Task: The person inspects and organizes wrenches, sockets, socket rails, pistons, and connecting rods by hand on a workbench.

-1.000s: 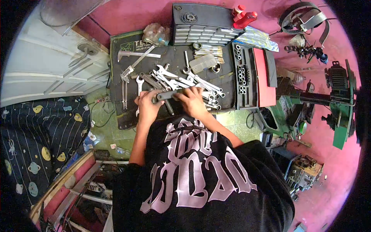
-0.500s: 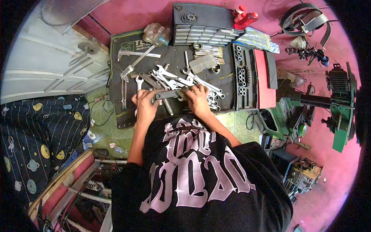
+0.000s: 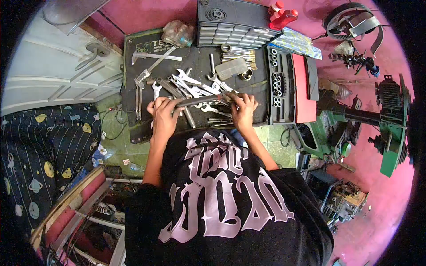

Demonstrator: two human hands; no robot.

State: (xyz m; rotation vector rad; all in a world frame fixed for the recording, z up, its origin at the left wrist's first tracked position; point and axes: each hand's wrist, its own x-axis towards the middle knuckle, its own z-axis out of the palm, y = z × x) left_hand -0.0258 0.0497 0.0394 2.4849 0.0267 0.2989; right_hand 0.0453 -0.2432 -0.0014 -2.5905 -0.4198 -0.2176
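Here's L hand (image 3: 164, 116), half-curled on one end of a dark bar (image 3: 203, 100) held level over the desk's (image 3: 199, 64) near edge; R hand (image 3: 243, 114), fingers bent, grips t'other. Wrenches (image 3: 188, 79) just beyond, sockets (image 3: 278, 84) nr R edge, caliper (image 3: 160, 57) nr far L corner, drawers (image 3: 233, 36) at far edge.

**Dark bar-shaped tool (image 3: 202, 101) held between two hands above loose wrenches (image 3: 188, 84)**

The tool is long, slim and dark grey, with a small reddish mark toward its right part. It lies crosswise, its right end slightly farther from the wearer. The left hand (image 3: 164, 114) grips one end; the right hand (image 3: 244, 111) holds the other, its fingers hiding the tip. Beyond the tool, silvery wrenches overlap at mixed angles on the dark mat (image 3: 166, 122). A thick metal rod (image 3: 190, 118) and a few thin rods (image 3: 220, 119) lie on the wearer's side.
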